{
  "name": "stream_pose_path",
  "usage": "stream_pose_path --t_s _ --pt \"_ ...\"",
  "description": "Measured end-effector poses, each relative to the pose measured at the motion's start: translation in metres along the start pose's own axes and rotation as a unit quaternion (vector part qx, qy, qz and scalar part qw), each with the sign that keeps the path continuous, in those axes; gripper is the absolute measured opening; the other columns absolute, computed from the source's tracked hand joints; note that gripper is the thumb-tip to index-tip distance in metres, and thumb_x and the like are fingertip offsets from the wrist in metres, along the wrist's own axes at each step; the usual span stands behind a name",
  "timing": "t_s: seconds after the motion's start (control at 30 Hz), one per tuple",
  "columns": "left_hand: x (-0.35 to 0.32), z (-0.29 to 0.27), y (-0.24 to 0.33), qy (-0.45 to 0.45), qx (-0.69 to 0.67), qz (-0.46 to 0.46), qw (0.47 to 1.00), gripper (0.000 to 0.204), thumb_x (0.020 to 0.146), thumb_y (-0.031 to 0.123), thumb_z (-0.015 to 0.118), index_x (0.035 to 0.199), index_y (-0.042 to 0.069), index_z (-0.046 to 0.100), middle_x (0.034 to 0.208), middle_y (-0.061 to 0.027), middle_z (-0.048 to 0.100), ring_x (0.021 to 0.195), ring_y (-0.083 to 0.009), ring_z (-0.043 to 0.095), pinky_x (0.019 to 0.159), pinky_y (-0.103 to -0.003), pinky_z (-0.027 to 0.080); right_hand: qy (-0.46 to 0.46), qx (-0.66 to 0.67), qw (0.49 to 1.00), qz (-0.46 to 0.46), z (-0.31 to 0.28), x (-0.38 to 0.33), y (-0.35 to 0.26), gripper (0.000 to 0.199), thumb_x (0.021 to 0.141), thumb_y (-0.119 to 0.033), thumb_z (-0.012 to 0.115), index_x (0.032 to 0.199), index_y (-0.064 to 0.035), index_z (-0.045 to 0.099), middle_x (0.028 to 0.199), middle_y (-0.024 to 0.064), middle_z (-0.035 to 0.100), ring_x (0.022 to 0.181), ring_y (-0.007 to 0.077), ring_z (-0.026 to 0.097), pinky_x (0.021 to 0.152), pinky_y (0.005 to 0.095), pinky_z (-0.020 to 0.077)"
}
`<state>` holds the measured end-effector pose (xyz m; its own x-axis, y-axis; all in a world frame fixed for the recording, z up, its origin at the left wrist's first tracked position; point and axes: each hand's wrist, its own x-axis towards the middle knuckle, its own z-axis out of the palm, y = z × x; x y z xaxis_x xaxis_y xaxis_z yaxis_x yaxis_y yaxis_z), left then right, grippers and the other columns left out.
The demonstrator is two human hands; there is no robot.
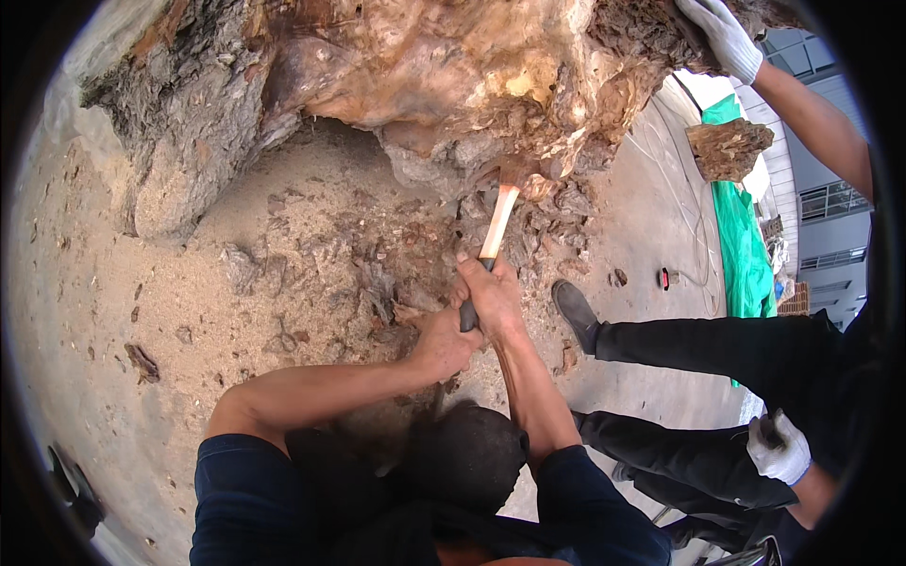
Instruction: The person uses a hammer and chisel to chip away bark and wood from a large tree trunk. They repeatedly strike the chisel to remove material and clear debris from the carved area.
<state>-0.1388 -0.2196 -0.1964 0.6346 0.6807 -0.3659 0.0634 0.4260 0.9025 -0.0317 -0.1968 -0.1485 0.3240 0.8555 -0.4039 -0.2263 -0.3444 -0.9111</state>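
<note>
I see both hands clenched around one wooden tool handle (497, 223), my left hand (444, 341) low on its dark grip and my right hand (491, 294) just above. Its long axis runs up and slightly right toward the big rotted stump (396, 75). The tool's head is buried in crumbling wood, so I cannot make it out

Sawdust and bark chips (283, 255) are lying thick over the sandy ground (85, 311). A green tarpaulin (741, 245) is hanging at the right, with a separate chunk of rough wood (729, 149) sitting above it. A co-worker in black trousers (727, 349) is standing beside it, 1 black shoe (576, 313) resting on the ground, wearing 2 white gloves (722, 36). A thin white cord (694, 236) is trailing across the pavement.
</note>
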Motion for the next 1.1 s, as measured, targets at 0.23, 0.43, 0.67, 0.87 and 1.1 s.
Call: stream_pose_path --t_s 0.23,0.43,0.67,0.87,1.1 --pt "0.017 -0.059 -0.064 -0.019 0.067 0.072 0.995 0.009 0.099 0.006 0.058 0.103 -0.001 0.06 0.087 -0.0075 0.065 0.079 -0.0154 0.065 0.07 -0.034 0.056 -0.073 -0.096 0.988 -0.093 0.04 0.019 0.048 0.012 0.101 -0.009 0.066 0.098 -0.0044 0.055 0.07 -0.0009 0.054 0.06 0.0079 0.05 0.052 0.0268 0.0424" --pt "0.045 -0.055 -0.027 0.026 0.099 0.146 0.984 0.027 0.099 0.007 0.058 0.123 -0.004 0.057 0.117 -0.0142 0.066 0.11 -0.0256 0.064 0.094 -0.038 0.053 -0.025 -0.253 0.948 -0.193 0.057 0.053 0.031 0.018 0.098 -0.011 0.07 0.092 -0.0029 0.056 0.065 -0.0005 0.052 0.058 0.0101 0.045 0.05 0.0322 0.0379" --pt "0.081 -0.046 -0.073 -0.124 -0.059 0.011 0.99 0.034 0.099 0.017 0.064 0.126 0.001 0.051 0.116 -0.011 0.061 0.105 -0.0193 0.059 0.086 -0.038 0.053 0.069 -0.251 0.949 -0.179 0.021 0.065 0.072 0.016 0.096 -0.011 0.069 0.094 -0.0001 0.058 0.065 0.0014 0.051 0.06 0.0108 0.047 0.051 0.034 0.0398" --pt "0.066 -0.04 -0.09 -0.032 0.026 0.042 0.998 0.013 0.092 0.005 0.061 0.095 -0.007 0.064 0.085 -0.0143 0.07 0.081 -0.025 0.067 0.073 -0.042 0.053 0.037 -0.212 0.969 -0.118 0.017 0.061 0.084 0.016 0.099 -0.014 0.07 0.092 -0.0028 0.06 0.069 -0.0065 0.051 0.06 0.0024 0.044 0.05 0.0235 0.0361" --pt "0.084 -0.069 -0.063 0.008 0.074 0.05 0.996 0.016 0.088 0.003 0.062 0.097 -0.01 0.066 0.092 -0.0214 0.074 0.092 -0.027 0.072 0.078 -0.042 0.054 0.01 -0.151 0.973 -0.173 0.038 0.086 0.065 0.016 0.1 -0.014 0.069 0.097 -0.0032 0.059 0.068 -0.0041 0.053 0.054 0.0028 0.043 0.046 0.0239 0.0351"
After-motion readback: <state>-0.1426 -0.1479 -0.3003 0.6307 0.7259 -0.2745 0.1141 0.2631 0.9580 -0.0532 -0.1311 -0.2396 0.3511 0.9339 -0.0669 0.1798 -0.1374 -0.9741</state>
